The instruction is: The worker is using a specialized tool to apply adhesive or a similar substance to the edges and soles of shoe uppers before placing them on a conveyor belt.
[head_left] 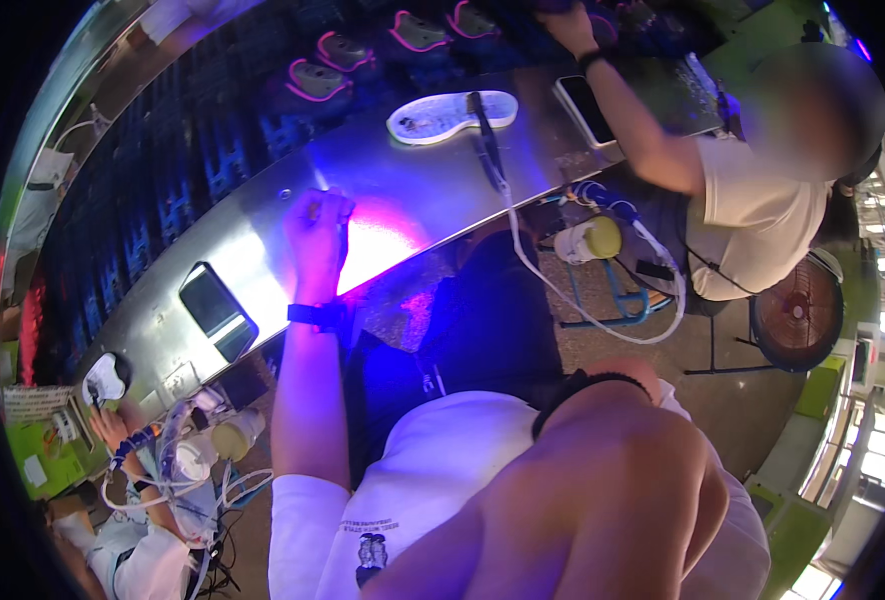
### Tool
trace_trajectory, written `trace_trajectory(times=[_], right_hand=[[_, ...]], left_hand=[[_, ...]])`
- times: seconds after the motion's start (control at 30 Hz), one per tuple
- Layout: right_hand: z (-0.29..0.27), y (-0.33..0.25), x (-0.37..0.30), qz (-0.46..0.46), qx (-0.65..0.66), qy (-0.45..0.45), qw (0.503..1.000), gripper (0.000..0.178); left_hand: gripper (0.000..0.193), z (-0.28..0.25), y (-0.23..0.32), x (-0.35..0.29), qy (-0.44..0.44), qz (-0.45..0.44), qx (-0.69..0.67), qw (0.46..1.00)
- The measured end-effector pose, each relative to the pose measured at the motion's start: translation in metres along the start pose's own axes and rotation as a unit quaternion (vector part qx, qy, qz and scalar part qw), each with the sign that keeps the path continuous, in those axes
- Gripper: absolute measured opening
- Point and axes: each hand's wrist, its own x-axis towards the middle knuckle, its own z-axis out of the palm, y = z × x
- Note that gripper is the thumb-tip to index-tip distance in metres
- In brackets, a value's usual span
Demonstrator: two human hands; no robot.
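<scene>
My left hand (321,225), with a black watch on its wrist, is closed above the metal table ledge. Its fingers are curled; whatever they may hold is hidden. Large and close, my right hand (603,480) is raised in front of my shirt, a black band around its wrist; its fingertips run out of view. On the ledge beyond my left hand lies a white shoe sole (418,122). A dark-handled brush (486,150) rests across it, joined to a pale hose (528,255). Nearest my left hand is a dark phone (218,312), flat on the ledge.
Several pink-edged shoe parts (338,50) lie on the dark conveyor (183,180). A co-worker (763,200) sits at right, one arm across the ledge near another phone (585,110). A fan (798,305) stands behind. Another person (153,550) works lower left beside a white sole (105,378).
</scene>
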Motion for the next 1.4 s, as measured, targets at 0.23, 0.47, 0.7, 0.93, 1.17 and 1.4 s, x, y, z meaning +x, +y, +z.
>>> trace_trajectory(times=[0.23, 0.47, 0.7, 0.93, 1.17, 1.4], right_hand=[[0.000, -0.002, -0.003, 0.006, -0.022, 0.002, 1.000, 0.033], [-0.008, 0.000, 0.003, 0.000, -0.018, 0.017, 1.000, 0.031], [-0.031, 0.003, -0.028, -0.042, 0.127, 0.386, 0.913, 0.020], [-0.026, 0.005, -0.035, -0.046, 0.127, 0.428, 0.894, 0.020], [-0.024, 0.002, -0.030, -0.037, 0.134, 0.431, 0.892, 0.018], [-0.025, 0.006, -0.035, -0.074, 0.271, 0.365, 0.888, 0.020]], left_hand=[[0.012, 0.003, -0.005, 0.003, -0.003, -0.008, 0.012, 1.000], [0.017, 0.006, 0.005, 0.004, 0.040, -0.016, 0.072, 0.996], [0.027, -0.006, 0.007, -0.004, 0.040, 0.024, 0.347, 0.937], [0.019, 0.006, 0.000, -0.004, 0.015, -0.005, 0.086, 0.996], [0.019, 0.005, -0.004, 0.001, 0.018, 0.007, 0.103, 0.995], [0.019, 0.001, -0.005, 0.002, 0.016, 0.003, 0.092, 0.996]])
